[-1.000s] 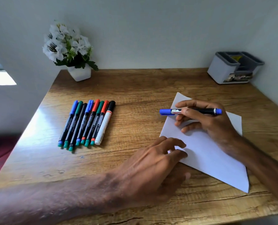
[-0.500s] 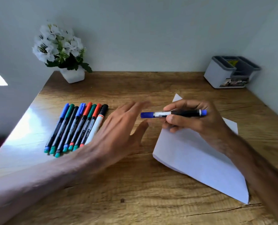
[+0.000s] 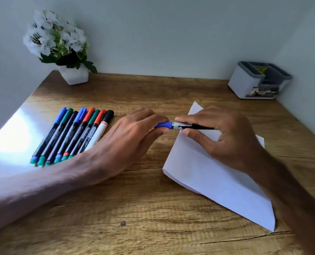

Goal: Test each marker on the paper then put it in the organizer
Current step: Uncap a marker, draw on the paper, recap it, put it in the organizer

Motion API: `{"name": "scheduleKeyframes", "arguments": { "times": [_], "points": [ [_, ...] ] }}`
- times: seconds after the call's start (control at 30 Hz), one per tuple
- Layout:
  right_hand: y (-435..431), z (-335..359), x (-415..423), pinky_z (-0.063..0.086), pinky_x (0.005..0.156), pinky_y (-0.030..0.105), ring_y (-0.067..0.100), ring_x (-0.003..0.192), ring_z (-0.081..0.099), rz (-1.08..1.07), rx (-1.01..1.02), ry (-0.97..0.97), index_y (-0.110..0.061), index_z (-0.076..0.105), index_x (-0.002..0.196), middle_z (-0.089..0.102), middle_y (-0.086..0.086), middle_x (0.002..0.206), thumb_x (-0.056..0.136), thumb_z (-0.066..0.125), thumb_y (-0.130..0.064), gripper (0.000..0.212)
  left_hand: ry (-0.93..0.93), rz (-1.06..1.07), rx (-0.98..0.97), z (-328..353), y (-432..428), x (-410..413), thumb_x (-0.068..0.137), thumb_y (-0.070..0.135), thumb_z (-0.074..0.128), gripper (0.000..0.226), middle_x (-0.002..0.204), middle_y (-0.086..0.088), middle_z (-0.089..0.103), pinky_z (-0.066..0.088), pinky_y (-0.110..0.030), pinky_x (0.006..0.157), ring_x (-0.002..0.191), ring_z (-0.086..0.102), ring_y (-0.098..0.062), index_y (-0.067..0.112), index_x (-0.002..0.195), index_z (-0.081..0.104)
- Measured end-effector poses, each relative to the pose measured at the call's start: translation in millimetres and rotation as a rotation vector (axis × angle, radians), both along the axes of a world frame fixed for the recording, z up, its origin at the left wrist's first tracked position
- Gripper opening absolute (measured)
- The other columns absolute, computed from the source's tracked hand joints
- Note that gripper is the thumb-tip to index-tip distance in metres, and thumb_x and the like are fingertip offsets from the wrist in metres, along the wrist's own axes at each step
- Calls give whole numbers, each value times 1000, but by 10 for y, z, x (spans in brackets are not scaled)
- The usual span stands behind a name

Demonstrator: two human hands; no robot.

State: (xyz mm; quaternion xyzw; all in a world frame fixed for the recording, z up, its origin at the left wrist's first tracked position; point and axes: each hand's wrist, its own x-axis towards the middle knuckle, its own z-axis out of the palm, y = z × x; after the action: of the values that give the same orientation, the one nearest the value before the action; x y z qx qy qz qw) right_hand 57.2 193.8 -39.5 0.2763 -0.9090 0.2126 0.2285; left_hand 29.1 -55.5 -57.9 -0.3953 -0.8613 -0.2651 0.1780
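Observation:
A blue marker (image 3: pixel 182 125) lies level in the air between both hands, above the left corner of the white paper (image 3: pixel 215 183). My right hand (image 3: pixel 226 137) grips its black barrel. My left hand (image 3: pixel 132 137) is closed on its blue cap (image 3: pixel 165 125) at the left end; the cap is still on the barrel. A row of several capped markers (image 3: pixel 74 135) in blue, green, black and red lies on the wooden desk (image 3: pixel 134 208) to the left. The grey and white organizer (image 3: pixel 259 80) stands at the back right corner.
A white pot of white flowers (image 3: pixel 61 50) stands at the back left of the desk. Walls close in the desk at the back and on the right. A bright patch of light falls on the desk's left edge.
My left hand left the paper's edge, swept up and right, and closed on the marker's blue cap. My right hand kept hold of the barrel and shifted a little left.

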Motion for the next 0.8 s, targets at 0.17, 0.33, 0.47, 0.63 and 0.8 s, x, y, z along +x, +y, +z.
{"name": "scheduleKeyframes", "arguments": {
  "times": [0.17, 0.33, 0.47, 0.63, 0.8],
  "points": [
    [-181, -136, 13, 43, 88, 30, 19, 103, 63, 12, 191, 129, -7, 63, 137, 72, 6, 116, 100, 55, -28, 43, 98, -35, -20, -4, 72, 63, 105, 31, 52, 40, 114, -10, 71, 51, -30, 87, 101, 65, -22, 2, 129, 66],
    [-175, -70, 95, 34, 80, 11, 10, 95, 57, -26, 179, 172, -3, 63, 137, 73, 8, 111, 101, 54, -29, 46, 155, -82, -45, 5, 86, 15, 106, 26, 50, 40, 110, -12, 68, 56, -41, 79, 95, 62, -23, -3, 132, 62],
    [-178, -23, 129, 33, 64, 14, 10, 76, 61, -60, 235, 226, -6, 68, 131, 74, 2, 94, 101, 56, -34, 43, 182, -102, -101, -8, 78, -6, 107, 19, 49, 37, 110, -11, 64, 54, -38, 78, 96, 55, -20, -3, 136, 58],
    [-174, -49, 128, 34, 47, 23, 14, 56, 56, -52, 282, 245, -7, 68, 132, 70, 1, 78, 100, 59, -34, 43, 199, -104, -130, -13, 76, 11, 108, 20, 43, 39, 108, -11, 63, 52, -37, 79, 93, 53, -19, -3, 135, 58],
    [-155, -24, 143, 32, 45, 24, 13, 51, 54, -68, 269, 267, -16, 72, 129, 67, -3, 69, 99, 63, -38, 38, 190, -108, -125, -5, 56, 36, 106, 20, 48, 37, 108, -14, 68, 55, -45, 75, 92, 61, -25, -4, 131, 61]
  ]
}}
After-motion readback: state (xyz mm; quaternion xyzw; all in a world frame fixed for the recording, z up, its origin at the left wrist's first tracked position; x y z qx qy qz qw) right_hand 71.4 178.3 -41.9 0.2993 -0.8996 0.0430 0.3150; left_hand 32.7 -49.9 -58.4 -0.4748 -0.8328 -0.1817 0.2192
